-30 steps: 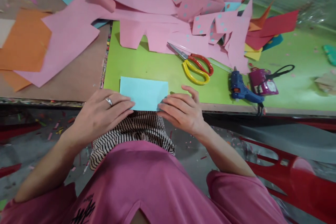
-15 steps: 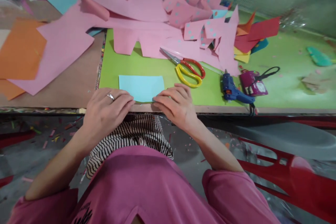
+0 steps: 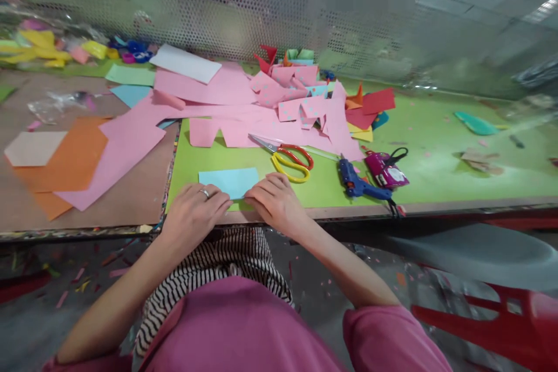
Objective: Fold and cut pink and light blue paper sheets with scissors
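Note:
A light blue piece of paper (image 3: 229,181) lies on the green table top near its front edge. My left hand (image 3: 197,208), with a ring on one finger, presses the paper's near left corner between closed fingers. At the near right corner, my right hand (image 3: 275,197) pinches the same paper, its fingertips close to those of the left. The near edge of the paper is partly hidden under the fingers. Just beyond my right hand rest scissors (image 3: 291,163) with one red and one yellow handle, blades pointing left. A blue glue gun (image 3: 360,182) lies farther right.
Pink paper sheets (image 3: 209,84) and cut dotted pink pieces (image 3: 300,107) are heaped behind the scissors. Orange paper (image 3: 82,154) lies left. Beside the glue gun sits a magenta box (image 3: 386,170) with a black cord. A perforated panel (image 3: 209,6) stands at the back.
Both hands have moved the blue paper from the table's edge a little inward, and its visible depth has become smaller. The hands sit closer together. My view has tilted up, showing more of the back.

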Tool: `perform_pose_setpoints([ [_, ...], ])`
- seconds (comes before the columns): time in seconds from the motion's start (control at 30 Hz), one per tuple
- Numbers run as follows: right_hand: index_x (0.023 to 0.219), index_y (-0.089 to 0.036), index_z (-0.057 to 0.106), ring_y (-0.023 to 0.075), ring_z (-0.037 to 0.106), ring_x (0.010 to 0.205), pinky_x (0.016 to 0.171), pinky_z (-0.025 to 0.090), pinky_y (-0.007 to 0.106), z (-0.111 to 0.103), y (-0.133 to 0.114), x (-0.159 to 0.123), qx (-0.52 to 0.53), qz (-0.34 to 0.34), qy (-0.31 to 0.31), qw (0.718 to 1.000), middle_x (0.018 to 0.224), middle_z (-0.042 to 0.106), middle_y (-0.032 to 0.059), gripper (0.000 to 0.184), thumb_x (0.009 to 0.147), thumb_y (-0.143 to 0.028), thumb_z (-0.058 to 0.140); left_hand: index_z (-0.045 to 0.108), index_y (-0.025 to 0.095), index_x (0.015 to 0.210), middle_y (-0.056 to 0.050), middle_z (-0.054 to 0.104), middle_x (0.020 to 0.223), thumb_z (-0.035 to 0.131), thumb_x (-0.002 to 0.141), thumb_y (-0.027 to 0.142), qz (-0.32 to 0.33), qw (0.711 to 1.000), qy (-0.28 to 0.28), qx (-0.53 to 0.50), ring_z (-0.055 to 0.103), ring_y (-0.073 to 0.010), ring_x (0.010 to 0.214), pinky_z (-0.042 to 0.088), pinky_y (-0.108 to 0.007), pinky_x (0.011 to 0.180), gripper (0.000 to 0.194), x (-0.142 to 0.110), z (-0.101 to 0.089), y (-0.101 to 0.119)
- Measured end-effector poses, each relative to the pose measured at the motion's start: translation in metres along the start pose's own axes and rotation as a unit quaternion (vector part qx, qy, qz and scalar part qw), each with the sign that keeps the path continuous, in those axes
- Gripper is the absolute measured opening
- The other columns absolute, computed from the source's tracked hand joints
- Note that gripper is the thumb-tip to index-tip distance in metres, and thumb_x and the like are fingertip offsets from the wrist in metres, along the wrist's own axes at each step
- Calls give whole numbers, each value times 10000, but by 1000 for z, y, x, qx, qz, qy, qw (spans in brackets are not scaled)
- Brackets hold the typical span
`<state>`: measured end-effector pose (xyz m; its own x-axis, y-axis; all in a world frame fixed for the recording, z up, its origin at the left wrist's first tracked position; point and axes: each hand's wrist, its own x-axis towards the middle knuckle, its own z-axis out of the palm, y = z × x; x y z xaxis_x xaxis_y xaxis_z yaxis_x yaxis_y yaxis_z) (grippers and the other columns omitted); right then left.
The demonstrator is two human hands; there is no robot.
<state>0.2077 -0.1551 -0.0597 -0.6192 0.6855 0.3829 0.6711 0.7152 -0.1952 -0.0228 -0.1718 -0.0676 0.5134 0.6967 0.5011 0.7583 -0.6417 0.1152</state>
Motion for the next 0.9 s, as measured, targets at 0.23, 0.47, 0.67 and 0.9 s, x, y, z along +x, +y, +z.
perform_pose_setpoints([
  [0.23, 838, -206, 674, 163, 578, 789, 787, 377, 317, -2, 10, 0, 56, 54, -10, 997, 803, 704, -1, 192, 979, -333, 647, 691, 206, 885, -14, 738, 858, 549, 1020, 275, -56, 993, -58, -84, 658, -180, 772, 472, -314, 711, 207, 3, -3, -12],
  [0.47, 1029, -222, 705, 225, 592, 1028, 887, 412, 388, -4, 6, 82, -46, 2, -14, 999, 1011, 730, 49, 260, 1052, -370, 493, 713, 173, 1001, -90, 758, 1011, 548, 1005, 229, -66, 997, -17, -33, 689, -234, 883, 529, -385, 805, 174, 0, 11, -13],
  [0.67, 1040, -191, 686, 283, 503, 1230, 975, 393, 443, 43, 0, 212, -205, -82, -109, 969, 1163, 663, 100, 296, 1049, -166, 391, 703, 166, 1031, -90, 760, 1034, 531, 1008, 217, -52, 997, 10, -54, 704, -236, 946, 551, -394, 851, 181, 1, 20, -13],
  [0.9, 1018, -142, 723, 258, 481, 1222, 973, 370, 456, 79, 2, 264, -233, -201, -187, 933, 1167, 672, 138, 446, 1043, -112, 278, 698, 163, 1030, -109, 748, 1107, 521, 1015, 236, -58, 996, 6, -72, 699, -239, 981, 548, -405, 870, 191, 1, 23, -10],
])
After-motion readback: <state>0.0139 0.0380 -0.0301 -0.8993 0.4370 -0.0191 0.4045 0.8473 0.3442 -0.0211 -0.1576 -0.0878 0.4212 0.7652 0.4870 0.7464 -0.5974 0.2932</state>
